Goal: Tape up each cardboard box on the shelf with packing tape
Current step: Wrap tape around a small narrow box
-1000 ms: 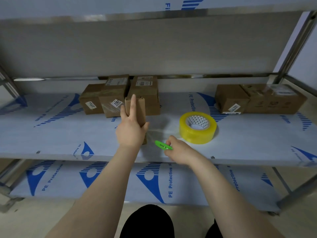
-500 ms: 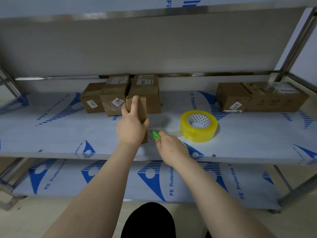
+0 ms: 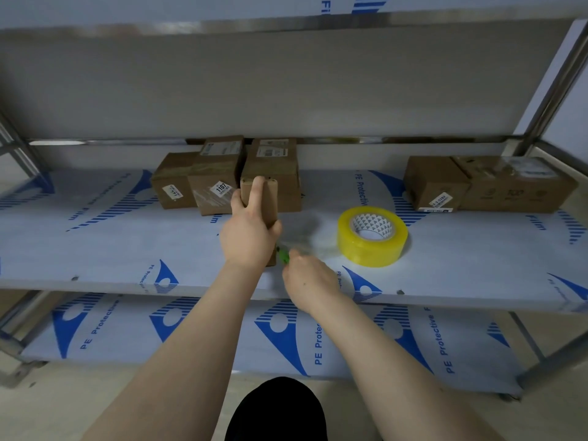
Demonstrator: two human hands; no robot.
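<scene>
Small cardboard box (image 3: 266, 198): left hand (image 3: 248, 238) fingers (image 3: 258, 190) clamped round it. Green cutter (image 3: 282, 255): pinched in right hand (image 3: 309, 283). Advised: keep tape strand (image 3: 313, 246) taut, slice close to box.

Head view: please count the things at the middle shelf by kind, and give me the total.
cardboard boxes: 6, counting the small box that the left hand grips
yellow tape roll: 1
green cutter, held in the right hand: 1
Total: 8
</scene>
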